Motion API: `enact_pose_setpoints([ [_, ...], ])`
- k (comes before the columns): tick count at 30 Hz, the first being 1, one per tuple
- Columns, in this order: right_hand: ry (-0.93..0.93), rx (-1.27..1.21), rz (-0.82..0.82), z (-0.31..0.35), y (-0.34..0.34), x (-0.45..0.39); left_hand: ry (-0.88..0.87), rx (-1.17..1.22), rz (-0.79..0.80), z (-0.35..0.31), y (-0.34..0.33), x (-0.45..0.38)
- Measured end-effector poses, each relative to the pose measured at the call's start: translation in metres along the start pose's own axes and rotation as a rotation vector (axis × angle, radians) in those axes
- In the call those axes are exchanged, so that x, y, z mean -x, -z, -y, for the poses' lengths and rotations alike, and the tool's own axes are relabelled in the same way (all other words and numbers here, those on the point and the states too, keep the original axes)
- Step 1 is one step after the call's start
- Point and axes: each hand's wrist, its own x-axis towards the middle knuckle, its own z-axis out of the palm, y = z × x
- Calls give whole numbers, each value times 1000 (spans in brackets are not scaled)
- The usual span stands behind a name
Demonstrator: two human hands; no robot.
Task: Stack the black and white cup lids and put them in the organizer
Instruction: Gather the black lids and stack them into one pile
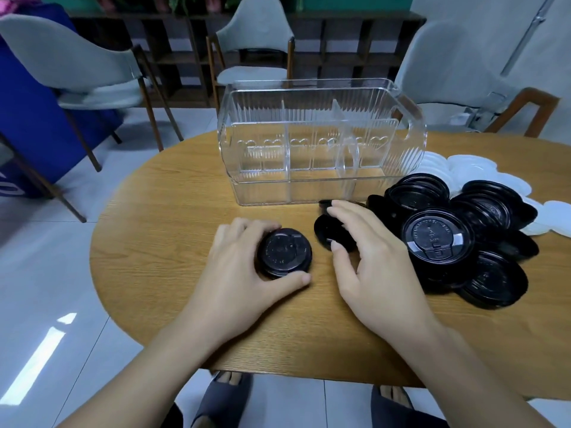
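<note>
Head view: left grip [238, 264] clasps lid stack [284, 254], right grip [366, 254] pinches black lid [330, 234].

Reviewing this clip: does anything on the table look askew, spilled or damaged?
Nothing looks damaged. The black lids lie in a loose heap right of the organizer, several tilted on one another, white lids behind. The organizer's right divider seems slanted, perhaps lens distortion.

Round wooden table [173, 211] — clear organizer [312, 143], black lids [463, 230], white lids [482, 171].
</note>
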Motion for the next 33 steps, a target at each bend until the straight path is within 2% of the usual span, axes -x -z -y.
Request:
enact_pose_setpoints([
  [5,22,115,0,-1,-7,0,11,-145,86,7,-1,6],
  [9,19,234,-5,-1,-10,-2,13,-110,150,6,2,1],
  [15,16,364,-1,-4,-17,-5,30,0,123,3,4,-5],
  [18,28,341,-3,-2,-17,-9,11,-13,130,1,1,-6],
  [22,-52,93,-66,9,-10,-9,1,15,94,0,-1,-6],
  [27,-237,-462,-111,24,-1,-11,5,145,-27,-6,2,-8],
  [33,-437,-1029,17,23,-11,-10,-64,301,-95,-14,-2,-7],
])
